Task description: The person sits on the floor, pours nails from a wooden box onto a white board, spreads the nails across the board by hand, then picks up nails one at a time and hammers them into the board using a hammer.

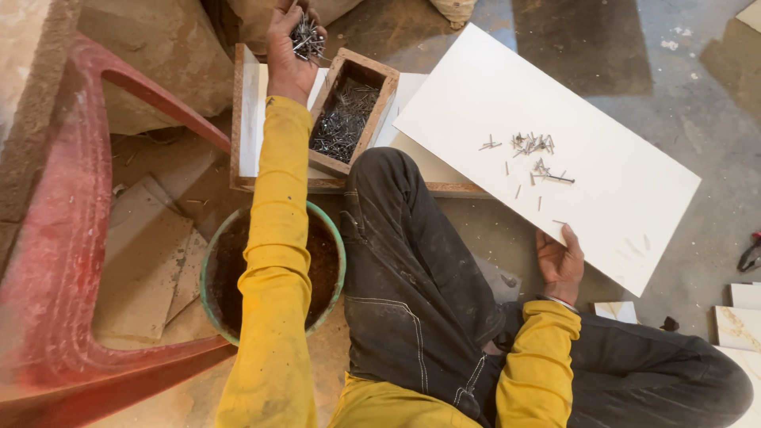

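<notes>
Two hands are at work: my left hand grips a bunch of nails above the wooden box of nails, and my right hand clasps the near edge of a white board carrying a few scattered nails. I judge a firm fist and a level board prevent spills. I sit on a dusty concrete floor, a rusty green-rimmed bucket and red plastic chair beside me.

Yellow sleeves, dusty black trousers.
</notes>
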`<move>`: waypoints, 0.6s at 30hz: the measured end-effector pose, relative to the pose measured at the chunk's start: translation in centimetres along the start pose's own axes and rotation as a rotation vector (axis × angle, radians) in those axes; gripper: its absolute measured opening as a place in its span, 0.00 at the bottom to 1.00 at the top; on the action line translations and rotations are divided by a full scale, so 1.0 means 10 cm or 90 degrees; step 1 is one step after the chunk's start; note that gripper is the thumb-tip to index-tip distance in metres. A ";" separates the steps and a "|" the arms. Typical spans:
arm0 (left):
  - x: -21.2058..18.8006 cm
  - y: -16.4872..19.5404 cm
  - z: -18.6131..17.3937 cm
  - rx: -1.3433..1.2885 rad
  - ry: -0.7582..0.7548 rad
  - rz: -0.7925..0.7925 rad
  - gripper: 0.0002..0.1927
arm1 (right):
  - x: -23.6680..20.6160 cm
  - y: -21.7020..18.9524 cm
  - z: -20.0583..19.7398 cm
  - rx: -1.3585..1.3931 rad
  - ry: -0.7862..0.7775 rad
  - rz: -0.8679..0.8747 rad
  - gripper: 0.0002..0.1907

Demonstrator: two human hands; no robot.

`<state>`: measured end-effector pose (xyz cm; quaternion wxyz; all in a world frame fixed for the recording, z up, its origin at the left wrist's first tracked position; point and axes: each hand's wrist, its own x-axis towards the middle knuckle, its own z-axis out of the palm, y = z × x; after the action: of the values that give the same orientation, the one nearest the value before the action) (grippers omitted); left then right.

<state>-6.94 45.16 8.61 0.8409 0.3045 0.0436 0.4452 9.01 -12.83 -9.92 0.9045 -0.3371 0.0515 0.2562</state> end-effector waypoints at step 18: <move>0.03 0.03 -0.06 0.105 0.013 -0.023 0.04 | 0.01 0.02 -0.05 -0.006 -0.004 0.002 0.20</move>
<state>-7.25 45.80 8.33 0.8203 0.3671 0.0944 0.4283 9.06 -12.96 -10.43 0.9026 -0.3405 0.0482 0.2590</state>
